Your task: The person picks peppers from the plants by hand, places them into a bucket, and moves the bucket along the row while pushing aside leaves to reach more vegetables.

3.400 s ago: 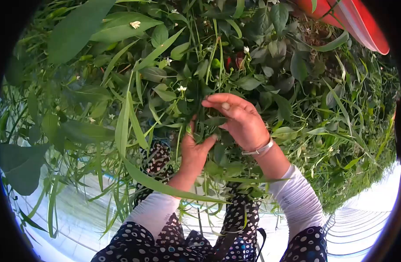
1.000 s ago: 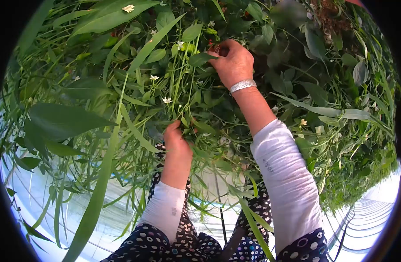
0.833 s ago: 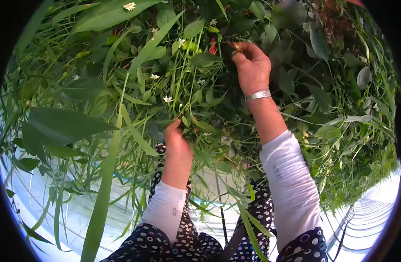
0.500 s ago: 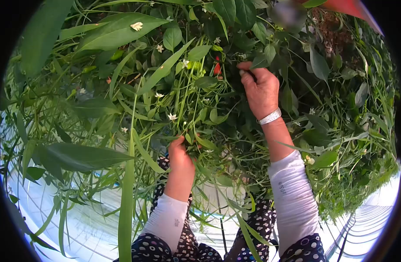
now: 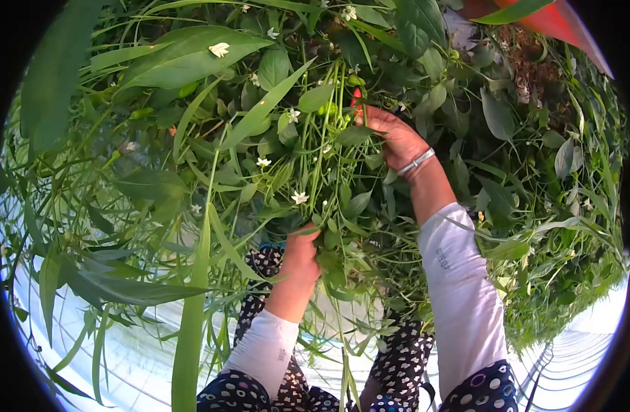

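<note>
A red chili pepper (image 5: 357, 97) hangs among the green stems at the upper middle. My right hand (image 5: 399, 139) reaches it from the right, with thumb and fingers closed at its lower end; leaves partly cover the fingertips. Lower down, my left hand (image 5: 302, 255) is closed around pepper plant stems, its fingertips hidden by foliage. Between the two hands run leafy pepper stems (image 5: 322, 151) with small white flowers (image 5: 300, 198). Green peppers (image 5: 328, 108) hang just left of the red one.
Dense leaves and long grass blades (image 5: 200, 302) fill the space around my arms, with one broad leaf (image 5: 191, 56) close at upper left. A red object (image 5: 555, 24) shows at the top right. Pale sheeting (image 5: 143, 343) lies below the plants.
My right hand has moved left and slightly down, onto the red chili pepper. My left hand has shifted a little right and down, with the stems between the hands pulled straighter.
</note>
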`<state>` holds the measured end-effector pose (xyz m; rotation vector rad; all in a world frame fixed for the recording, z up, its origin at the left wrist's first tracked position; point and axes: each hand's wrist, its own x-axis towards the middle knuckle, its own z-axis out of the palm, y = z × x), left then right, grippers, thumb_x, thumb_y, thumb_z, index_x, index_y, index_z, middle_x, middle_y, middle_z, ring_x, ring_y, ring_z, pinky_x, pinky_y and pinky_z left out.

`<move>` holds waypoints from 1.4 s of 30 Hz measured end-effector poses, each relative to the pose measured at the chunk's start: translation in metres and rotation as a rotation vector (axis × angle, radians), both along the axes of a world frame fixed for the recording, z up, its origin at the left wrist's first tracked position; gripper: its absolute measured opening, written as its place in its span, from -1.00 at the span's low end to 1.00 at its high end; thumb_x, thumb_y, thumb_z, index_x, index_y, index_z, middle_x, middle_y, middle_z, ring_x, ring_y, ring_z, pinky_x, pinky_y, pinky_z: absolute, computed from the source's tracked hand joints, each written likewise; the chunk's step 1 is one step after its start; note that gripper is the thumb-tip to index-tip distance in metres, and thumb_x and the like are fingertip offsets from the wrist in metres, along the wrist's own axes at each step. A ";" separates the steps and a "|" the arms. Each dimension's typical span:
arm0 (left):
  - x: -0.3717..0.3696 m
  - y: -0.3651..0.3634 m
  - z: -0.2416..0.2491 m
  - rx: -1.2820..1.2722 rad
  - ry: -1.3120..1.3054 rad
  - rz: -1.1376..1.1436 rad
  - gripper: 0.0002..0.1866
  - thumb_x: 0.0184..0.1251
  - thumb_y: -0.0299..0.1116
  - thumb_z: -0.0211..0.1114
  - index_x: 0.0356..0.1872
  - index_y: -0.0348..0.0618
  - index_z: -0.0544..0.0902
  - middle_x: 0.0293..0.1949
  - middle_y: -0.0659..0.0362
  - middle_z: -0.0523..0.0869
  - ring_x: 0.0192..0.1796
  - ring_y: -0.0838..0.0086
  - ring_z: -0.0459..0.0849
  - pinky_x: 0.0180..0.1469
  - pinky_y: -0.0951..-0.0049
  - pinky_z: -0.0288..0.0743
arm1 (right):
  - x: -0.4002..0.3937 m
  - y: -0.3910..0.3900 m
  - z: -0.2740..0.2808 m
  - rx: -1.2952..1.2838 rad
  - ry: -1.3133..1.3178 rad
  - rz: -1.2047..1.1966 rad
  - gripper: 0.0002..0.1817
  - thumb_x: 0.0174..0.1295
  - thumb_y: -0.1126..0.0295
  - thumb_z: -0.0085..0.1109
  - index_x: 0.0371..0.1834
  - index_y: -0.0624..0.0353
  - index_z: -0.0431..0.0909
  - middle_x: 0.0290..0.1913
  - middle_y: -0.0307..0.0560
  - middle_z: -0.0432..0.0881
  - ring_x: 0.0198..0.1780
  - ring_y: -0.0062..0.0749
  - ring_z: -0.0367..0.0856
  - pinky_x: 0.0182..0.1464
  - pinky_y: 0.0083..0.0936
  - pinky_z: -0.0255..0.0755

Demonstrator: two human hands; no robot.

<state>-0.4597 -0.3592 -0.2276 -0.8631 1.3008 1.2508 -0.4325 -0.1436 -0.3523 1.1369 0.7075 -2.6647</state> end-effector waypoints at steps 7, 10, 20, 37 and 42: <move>0.002 0.001 -0.011 -0.104 -0.069 0.053 -0.70 0.32 -0.34 -0.11 -0.01 -0.22 0.45 -0.11 0.10 0.60 -0.13 0.40 0.62 -0.17 0.42 0.49 | 0.021 -0.005 0.015 0.070 -0.026 -0.213 -0.61 0.11 0.43 0.12 0.03 0.28 0.44 -0.08 -0.11 0.59 -0.05 -0.44 0.54 0.07 -0.54 0.37; 0.002 0.007 -0.005 0.059 -0.008 0.020 -0.73 0.29 -0.41 -0.03 -0.04 -0.23 0.47 -0.17 0.12 0.62 -0.16 0.44 0.61 -0.16 0.43 0.48 | 0.035 -0.002 0.025 0.031 -0.153 -0.283 -0.68 0.07 0.51 0.09 -0.06 0.31 0.49 -0.13 -0.14 0.60 -0.04 -0.48 0.51 0.09 -0.54 0.33; 0.041 0.030 -0.003 -0.093 0.894 -1.145 -0.71 0.19 -0.22 0.21 -0.31 -0.31 0.55 -0.36 -0.11 0.62 -0.27 -0.01 0.58 -0.14 0.23 0.47 | 0.058 -0.004 0.115 0.797 -0.333 -0.199 -0.50 0.04 0.64 0.08 0.14 0.31 0.37 -0.01 -0.08 0.52 0.09 -0.39 0.43 0.13 -0.49 0.29; 0.036 0.047 -0.004 0.261 0.523 -1.303 -0.54 0.23 -0.25 0.09 0.04 -0.40 0.34 0.00 -0.24 0.42 0.04 -0.11 0.42 0.12 0.09 0.32 | 0.016 0.027 0.084 1.252 -0.043 0.349 -0.69 -0.15 0.53 0.32 -0.28 0.17 0.49 -0.23 -0.06 0.56 -0.29 -0.27 0.56 -0.19 -0.47 0.47; 0.042 0.041 -0.005 0.182 0.593 -1.254 -0.64 0.21 -0.21 0.19 -0.11 -0.28 0.44 -0.35 -0.12 0.58 -0.30 -0.01 0.57 -0.22 0.13 0.44 | 0.016 0.018 0.113 1.523 0.026 0.225 -0.69 -0.17 0.61 0.30 -0.32 0.22 0.44 -0.15 -0.01 0.56 -0.19 -0.21 0.57 -0.16 -0.47 0.48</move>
